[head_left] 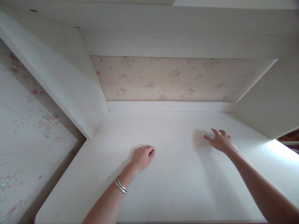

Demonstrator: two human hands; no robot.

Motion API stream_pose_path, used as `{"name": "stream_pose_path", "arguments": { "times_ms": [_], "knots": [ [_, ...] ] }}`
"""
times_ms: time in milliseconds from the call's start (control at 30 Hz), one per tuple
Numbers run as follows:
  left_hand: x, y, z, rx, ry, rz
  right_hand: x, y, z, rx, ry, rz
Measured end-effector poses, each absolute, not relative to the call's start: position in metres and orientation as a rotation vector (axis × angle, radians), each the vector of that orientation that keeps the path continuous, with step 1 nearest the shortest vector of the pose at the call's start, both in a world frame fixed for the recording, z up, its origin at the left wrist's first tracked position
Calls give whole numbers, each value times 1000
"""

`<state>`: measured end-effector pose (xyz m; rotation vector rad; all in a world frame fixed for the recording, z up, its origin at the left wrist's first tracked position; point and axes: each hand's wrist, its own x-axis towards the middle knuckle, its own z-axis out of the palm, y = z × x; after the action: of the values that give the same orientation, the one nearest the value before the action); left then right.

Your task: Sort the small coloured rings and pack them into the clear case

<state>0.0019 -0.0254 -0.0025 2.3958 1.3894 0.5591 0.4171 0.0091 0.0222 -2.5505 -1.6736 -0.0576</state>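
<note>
A white desktop (173,186) spreads out below me. My left hand (143,156) rests on it left of the middle, fingers curled into a loose fist with a dark hollow by the thumb; nothing shows in it. Two silver bangles (121,185) circle that wrist. Farther back on the right, my right hand (220,140) hovers low over the surface with thumb and fingers apart. A small pale patch (211,136) shows between its thumb and fingers, too faint to identify. The hand's shadow falls to its left.
White side panels stand at left (77,93) and right (268,96), with a shelf (149,18) overhead. Floral wallpaper (173,79) shows behind a low back strip (170,106). The desktop's left edge borders a papered wall (35,130); bright light falls at the far right.
</note>
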Motion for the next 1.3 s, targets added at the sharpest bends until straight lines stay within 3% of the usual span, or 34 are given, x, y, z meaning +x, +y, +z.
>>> {"name": "stream_pose_path", "arguments": {
  "times_ms": [333,467,667,867,1300],
  "knots": [
    [1,-29,0,2349,1361,575,424,17,9,-2548,-1681,60],
    [3,-30,1,2266,1365,660,369,8,21,-2355,-1757,19],
    [6,-32,-5,2240,1335,780,245,-21,32,-1843,-1881,428],
    [9,-32,-7,2159,1315,900,169,-40,27,-1632,-1858,656],
    [13,-32,20,1979,1271,931,176,-38,15,-1456,-1713,974]
  ]
}}
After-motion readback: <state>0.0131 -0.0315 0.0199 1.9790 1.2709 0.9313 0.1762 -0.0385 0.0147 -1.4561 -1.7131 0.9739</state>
